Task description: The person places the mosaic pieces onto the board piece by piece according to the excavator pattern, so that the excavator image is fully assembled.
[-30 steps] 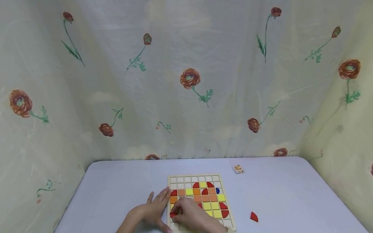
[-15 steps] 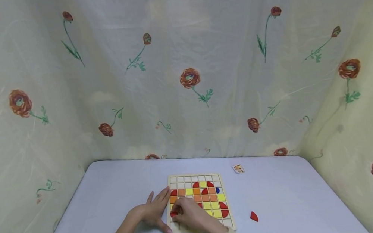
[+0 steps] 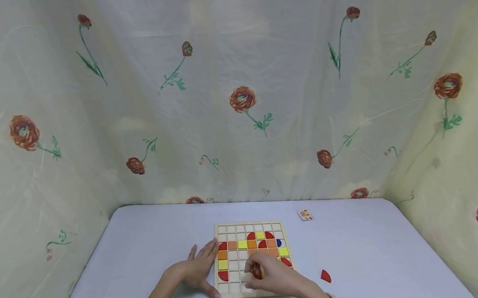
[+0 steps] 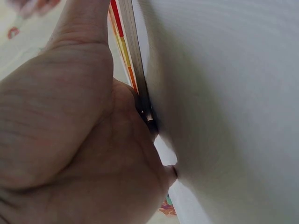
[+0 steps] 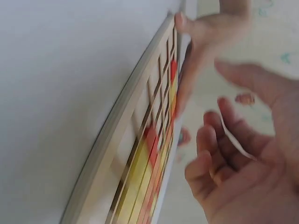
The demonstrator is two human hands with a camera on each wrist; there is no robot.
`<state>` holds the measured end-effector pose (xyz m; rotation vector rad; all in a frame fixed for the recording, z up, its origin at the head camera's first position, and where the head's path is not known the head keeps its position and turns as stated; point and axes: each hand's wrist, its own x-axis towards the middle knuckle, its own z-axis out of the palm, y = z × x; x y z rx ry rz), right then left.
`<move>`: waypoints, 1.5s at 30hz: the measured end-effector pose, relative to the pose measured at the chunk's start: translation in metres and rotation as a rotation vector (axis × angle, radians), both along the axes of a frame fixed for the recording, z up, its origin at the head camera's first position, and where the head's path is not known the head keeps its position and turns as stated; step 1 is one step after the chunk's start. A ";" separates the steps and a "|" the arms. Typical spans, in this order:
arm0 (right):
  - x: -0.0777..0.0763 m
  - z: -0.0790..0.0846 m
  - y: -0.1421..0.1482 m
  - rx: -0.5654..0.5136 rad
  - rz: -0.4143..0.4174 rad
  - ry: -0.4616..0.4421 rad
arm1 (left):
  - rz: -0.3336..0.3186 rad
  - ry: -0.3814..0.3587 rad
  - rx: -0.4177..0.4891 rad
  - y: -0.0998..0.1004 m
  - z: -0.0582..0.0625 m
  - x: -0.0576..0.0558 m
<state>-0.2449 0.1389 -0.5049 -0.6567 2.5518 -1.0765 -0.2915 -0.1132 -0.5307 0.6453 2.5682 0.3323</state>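
Observation:
My left hand (image 3: 199,269) rests along the left edge of a wooden grid board (image 3: 235,287), fingers and thumb spread against the rim. Palm and thumb (image 4: 65,116) fill the left wrist view, the board's side behind them. Over the lower middle of the board hovers my right hand (image 3: 273,275), hiding several tiles. Its fingers (image 5: 212,140) are loosely bent in the right wrist view, thumb apart, nothing between them. A red quarter-circle tile (image 3: 223,276) lies in the board's left column, below a yellow square tile (image 3: 223,264) and an orange one (image 3: 222,255).
Another red quarter-circle tile (image 3: 325,276) lies loose on the white table (image 3: 361,247), right of the board. A small printed card (image 3: 305,215) lies behind it. Several red, yellow and orange tiles and a blue one (image 3: 279,243) sit on the board. A flowered curtain (image 3: 291,153) surrounds the table.
My right hand has lifted off the red quarter-circle tile in the left column and moved right, uncovering that tile and the cells beside it. The left hand has stayed put.

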 end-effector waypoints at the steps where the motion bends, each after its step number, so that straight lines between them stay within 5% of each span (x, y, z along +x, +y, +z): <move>1: 0.002 0.000 0.009 0.003 0.002 -0.012 | 0.003 -0.005 0.000 0.000 0.000 0.000; 8: 0.013 -0.005 0.081 0.009 -0.053 -0.067 | 0.010 -0.013 0.003 -0.001 -0.002 -0.002; 17: 0.014 -0.016 0.151 0.097 -0.251 -0.011 | 0.019 -0.005 0.008 -0.005 -0.005 -0.003; 25: 0.008 -0.030 0.167 0.144 -0.298 0.048 | 0.024 -0.027 0.036 -0.007 -0.012 -0.006; 33: 0.004 -0.034 0.157 0.191 -0.513 0.028 | 0.015 -0.013 0.055 -0.006 -0.018 -0.009; 36: 0.004 -0.032 0.159 0.193 -0.473 0.020 | 0.015 -0.016 0.051 -0.004 -0.017 -0.009; 41: 0.006 -0.028 0.173 0.206 -0.238 0.035 | 0.012 -0.015 0.050 -0.004 -0.019 -0.011; 45: 0.005 -0.032 0.180 0.179 -0.162 0.058 | 0.004 -0.013 0.041 -0.004 -0.016 -0.010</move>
